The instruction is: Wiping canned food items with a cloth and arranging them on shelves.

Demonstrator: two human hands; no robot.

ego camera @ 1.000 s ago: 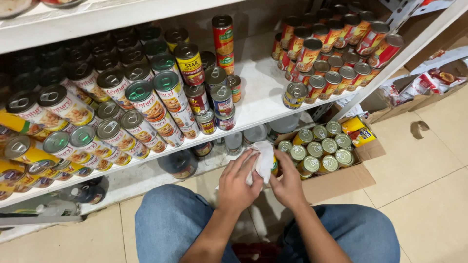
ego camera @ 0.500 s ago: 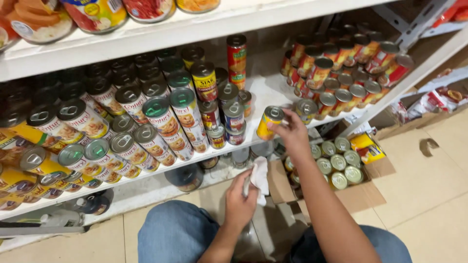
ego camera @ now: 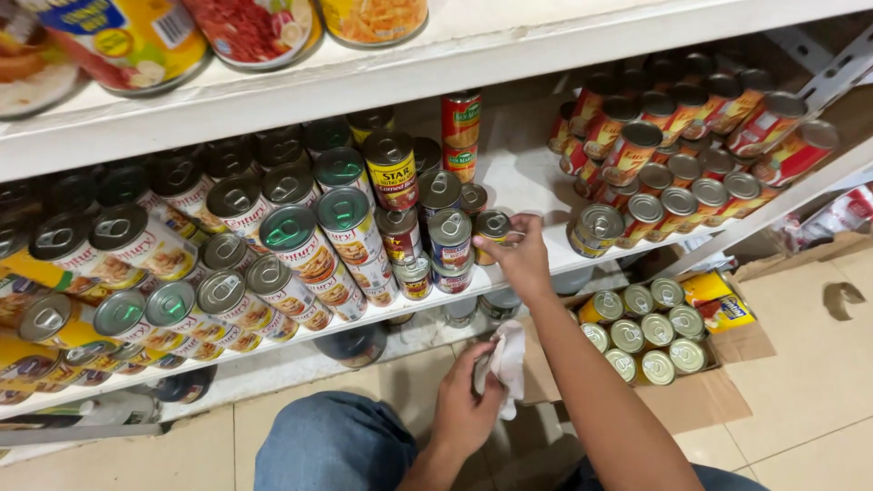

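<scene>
Near the middle of the frame, the right hand [ego camera: 526, 257] reaches onto the white shelf [ego camera: 536, 182], and its fingers [ego camera: 511, 238] pinch a small can [ego camera: 492, 227] beside the stacked cans [ego camera: 450, 241]. Lower down, the left hand [ego camera: 462, 411] has its fingers curled around a white cloth [ego camera: 507, 359]. Many cans already stand in rows. More small cans wait in the cardboard box [ego camera: 691, 400] at the lower right, so much is left.

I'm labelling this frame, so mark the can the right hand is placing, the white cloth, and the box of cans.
small can [ego camera: 492, 225], head view, its silver lid.
white cloth [ego camera: 509, 356], head view, its hanging fold.
cardboard box [ego camera: 691, 400], head view, its front flap.
</scene>
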